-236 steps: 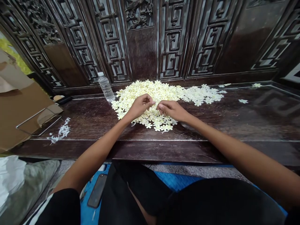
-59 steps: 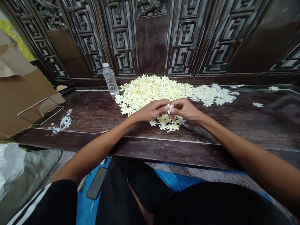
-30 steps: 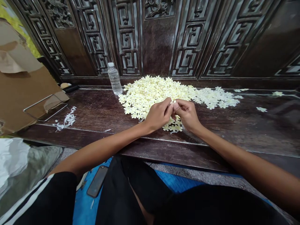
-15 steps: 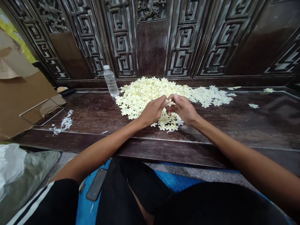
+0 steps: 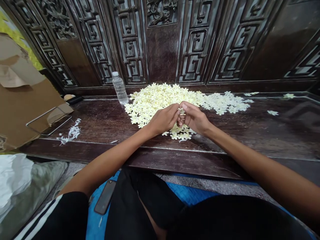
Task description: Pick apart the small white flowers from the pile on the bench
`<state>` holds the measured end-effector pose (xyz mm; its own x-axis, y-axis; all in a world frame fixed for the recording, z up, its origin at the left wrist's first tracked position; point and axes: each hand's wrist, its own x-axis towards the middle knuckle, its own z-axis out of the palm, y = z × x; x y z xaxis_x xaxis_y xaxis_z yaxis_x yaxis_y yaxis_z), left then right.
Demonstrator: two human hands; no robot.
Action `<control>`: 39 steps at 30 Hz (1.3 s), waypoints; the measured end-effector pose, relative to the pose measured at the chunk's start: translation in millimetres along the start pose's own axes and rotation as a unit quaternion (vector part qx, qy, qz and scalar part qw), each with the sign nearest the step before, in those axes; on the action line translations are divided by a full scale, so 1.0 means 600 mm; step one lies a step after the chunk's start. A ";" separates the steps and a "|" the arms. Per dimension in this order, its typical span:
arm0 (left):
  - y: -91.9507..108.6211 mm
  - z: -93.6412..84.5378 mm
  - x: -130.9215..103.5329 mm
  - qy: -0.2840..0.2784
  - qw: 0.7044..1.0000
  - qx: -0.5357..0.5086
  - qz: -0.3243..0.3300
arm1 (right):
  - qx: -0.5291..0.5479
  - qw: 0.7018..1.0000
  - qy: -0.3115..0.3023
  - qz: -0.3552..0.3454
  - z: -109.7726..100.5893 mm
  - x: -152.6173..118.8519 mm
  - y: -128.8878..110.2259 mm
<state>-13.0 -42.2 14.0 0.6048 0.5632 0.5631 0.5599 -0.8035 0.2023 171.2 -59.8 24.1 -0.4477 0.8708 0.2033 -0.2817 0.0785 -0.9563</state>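
Note:
My left hand [image 5: 165, 119] and my right hand [image 5: 197, 118] meet fingertip to fingertip above the front of a heap of pale yellow flowers [image 5: 160, 96]. Between the pinched fingertips of both hands is one small flower [image 5: 181, 110], partly covered by the fingers. Both hands are closed, thumbs and forefingers pressed together around it. A thin pale line crosses just below the flower, by the right fingers; what it is I cannot make out. The heap lies on a dark wooden bench [image 5: 100, 121], and whiter flowers [image 5: 226, 102] spread out to its right.
A clear water bottle [image 5: 120, 88] stands left of the heap. Thin white pieces [image 5: 71, 133] lie beside a wire stand [image 5: 48, 121] and a cardboard box [image 5: 32, 100]. A carved wooden backrest [image 5: 162, 50] rises behind. Below, a phone [image 5: 105, 197] rests on a blue mat [image 5: 93, 221].
My fingertips have closed in around the flower, covering more of it, and the right fingers have drawn nearer the left. The view has shifted slightly.

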 end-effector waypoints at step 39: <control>-0.044 0.051 -0.032 0.111 0.989 0.089 -0.044 | -0.736 0.627 0.207 -0.150 -0.103 -0.390 0.002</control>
<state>-21.7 -25.8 -26.6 0.4200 0.5577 0.7159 0.7075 -0.6953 0.1265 328.0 -233.4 -37.8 -0.2179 0.7368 0.6400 0.9241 0.3666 -0.1075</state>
